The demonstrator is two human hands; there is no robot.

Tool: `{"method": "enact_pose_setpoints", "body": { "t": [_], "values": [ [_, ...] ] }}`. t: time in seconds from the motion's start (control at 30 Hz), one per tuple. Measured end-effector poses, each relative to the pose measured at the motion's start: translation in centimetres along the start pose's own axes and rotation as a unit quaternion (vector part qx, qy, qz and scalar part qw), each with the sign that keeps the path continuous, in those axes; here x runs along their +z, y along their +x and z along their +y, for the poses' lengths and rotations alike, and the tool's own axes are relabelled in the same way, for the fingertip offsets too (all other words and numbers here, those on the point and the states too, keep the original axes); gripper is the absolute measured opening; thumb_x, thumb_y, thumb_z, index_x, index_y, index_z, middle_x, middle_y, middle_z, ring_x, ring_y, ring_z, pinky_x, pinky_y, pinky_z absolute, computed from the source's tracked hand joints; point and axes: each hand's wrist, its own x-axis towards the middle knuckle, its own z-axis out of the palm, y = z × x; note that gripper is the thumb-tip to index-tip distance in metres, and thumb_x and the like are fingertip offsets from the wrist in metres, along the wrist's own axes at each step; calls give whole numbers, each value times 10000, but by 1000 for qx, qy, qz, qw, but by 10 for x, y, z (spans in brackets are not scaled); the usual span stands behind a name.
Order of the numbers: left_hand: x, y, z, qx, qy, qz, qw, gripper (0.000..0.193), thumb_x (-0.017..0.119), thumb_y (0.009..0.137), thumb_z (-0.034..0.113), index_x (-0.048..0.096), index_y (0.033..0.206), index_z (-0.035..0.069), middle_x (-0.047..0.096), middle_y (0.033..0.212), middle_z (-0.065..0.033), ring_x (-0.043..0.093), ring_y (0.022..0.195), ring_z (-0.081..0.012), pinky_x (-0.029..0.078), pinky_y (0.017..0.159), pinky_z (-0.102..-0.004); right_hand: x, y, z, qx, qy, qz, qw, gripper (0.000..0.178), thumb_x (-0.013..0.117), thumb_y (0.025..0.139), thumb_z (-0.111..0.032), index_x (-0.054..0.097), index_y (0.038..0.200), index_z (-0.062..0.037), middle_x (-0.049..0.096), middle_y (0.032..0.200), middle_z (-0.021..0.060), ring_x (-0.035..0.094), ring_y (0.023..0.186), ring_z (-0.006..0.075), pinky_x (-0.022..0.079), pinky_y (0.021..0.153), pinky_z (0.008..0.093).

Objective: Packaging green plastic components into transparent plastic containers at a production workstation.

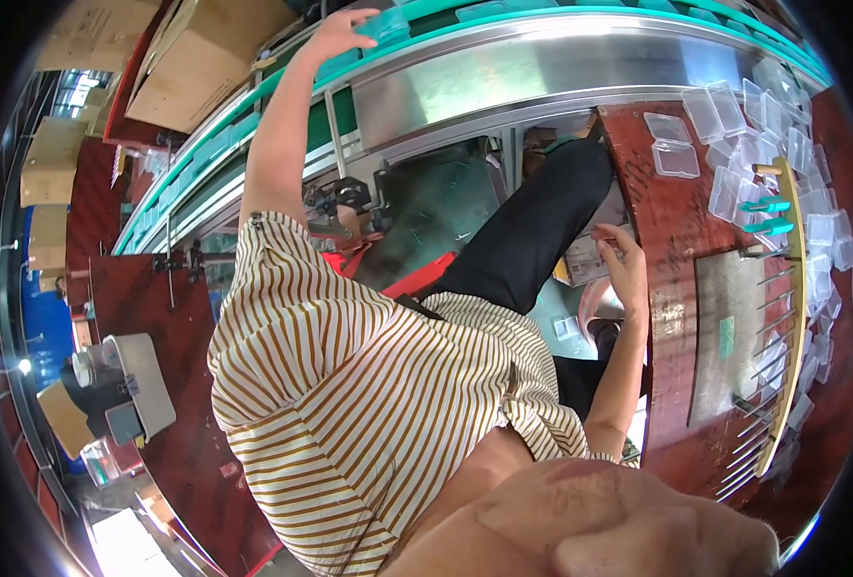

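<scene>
The left hand's fingers (361,16) pinch the left end of a clear box (388,29) over the green conveyor belt (345,112). The right hand (625,271) is bare, its fingers loosely bent and apart, beside the edge of the red-brown tabletop (665,207). Further right on that tabletop lie a flat metal plate (719,356), a yellow strip (790,288) with thin rods, two green clips (768,227) and a heap of clear plastic cases (724,192).

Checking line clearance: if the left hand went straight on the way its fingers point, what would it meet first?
The clear box right at the end of the left hand, by the conveyor. They may already be touching; depth there is hard to judge.
</scene>
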Motion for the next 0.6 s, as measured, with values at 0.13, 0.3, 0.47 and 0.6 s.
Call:
{"method": "enact_pose_setpoints", "body": {
  "t": [0.13,0.3,0.47,0.6],
  "values": [
    [29,45,17,52,21,58,997,603,690,687,312,499,1243,177,567,1084,-144,538,1001,-271,413,872,-334,2,-4,-6,-8,13,-8,1000,267,525,808,-3,565,1072,16,617,917,72,557,864,138,431,769,251],
    [71,104,109,75,151,9,986,645,683,676,120,417,1262,88,538,1134,-127,540,991,-247,438,846,-340,-4,-16,6,12,-25,1,1000,268,523,806,0,566,1071,14,619,924,77,555,877,142,423,791,257],
    [77,129,77,183,70,77,978,409,575,802,340,566,1151,127,582,1068,-168,563,949,-317,435,846,-358,1,-13,-23,-16,11,0,1000,249,523,806,3,565,1051,22,615,914,83,556,874,153,428,796,269],
    [103,114,153,213,42,292,931,320,508,856,322,598,1059,91,619,940,-134,578,883,-322,456,786,-378,-36,-35,-24,-7,42,115,992,184,534,802,12,568,982,31,603,904,80,554,853,152,437,783,275]
  ]
}}
